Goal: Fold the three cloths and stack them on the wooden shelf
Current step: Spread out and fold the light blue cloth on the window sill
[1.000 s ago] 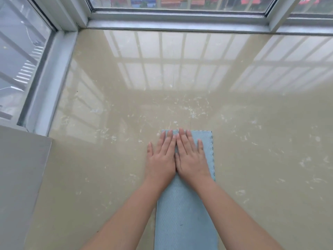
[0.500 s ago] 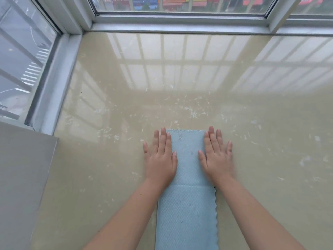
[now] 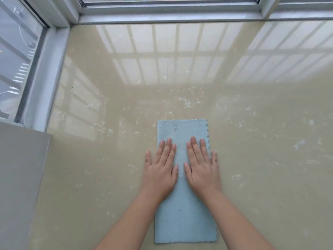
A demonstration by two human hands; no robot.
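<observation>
Both my hands lie palm-down on the long light-blue rectangular fabric cloth (image 3: 182,222). It is spread flat on the glossy beige surface (image 3: 261,159) right in front of me, with its long side running away from me.

My left hand (image 3: 160,172) has straight, slightly spread fingers and grips nothing. Most of it presses on the cloth's left side, while the little finger and outer edge rest past the cloth on the beige surface. My right hand (image 3: 202,170) is just as flat and open and presses on the right side, its little finger lying across the scalloped right edge. A narrow strip of cloth shows between my thumbs, which are near each other but apart.

The near part of the cloth has a fine diamond weave, and the far part looks smoother. On the far part sits a small dark mark (image 3: 174,129), too small for me to read as a letter or logo.

Pale grey window frames (image 3: 162,15) border the surface on the far side and the left, and their bars reflect in the gloss. Coloured strips behind the far glass are too blurred to read. A plain grey flat panel (image 3: 19,177) stands at my lower left.
</observation>
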